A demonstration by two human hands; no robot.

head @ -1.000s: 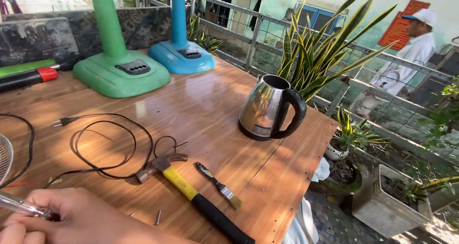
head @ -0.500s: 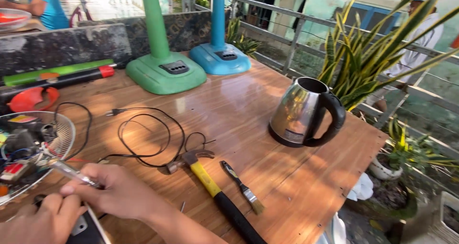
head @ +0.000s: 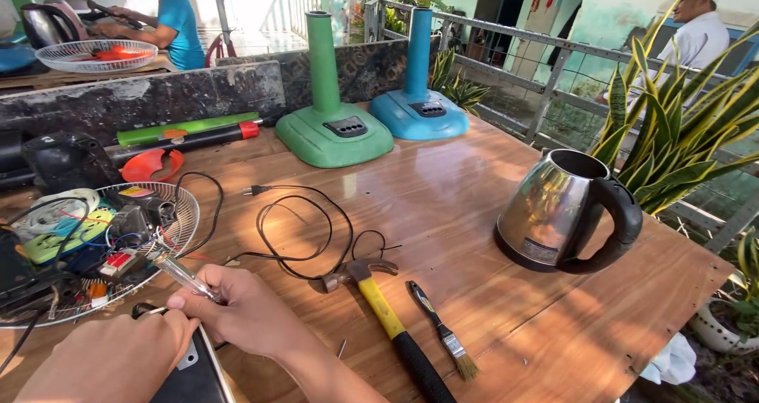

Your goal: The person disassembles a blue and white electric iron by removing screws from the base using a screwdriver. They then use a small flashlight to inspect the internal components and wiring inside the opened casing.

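Pinching the screwdriver (head: pixel 180 274) in your right hand (head: pixel 249 312), your left hand (head: pixel 111 359) steadies the dark device (head: pixel 194 375) just below both hands.

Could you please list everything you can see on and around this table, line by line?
kettle: one, steel with black handle, right side of table
hammer: one, yellow and black handle, front centre
brush: one, small, right of the hammer
cable: one, black, coiled mid-table
green base: one, with upright post, back of table
blue base: one, with upright post, right of the green one
fan guard: one, white wire, left, holding small parts
table: one, brown wood
plant: one, green and yellow leaves, right
left hand: on a dark device at the front edge
right hand: holds a screwdriver
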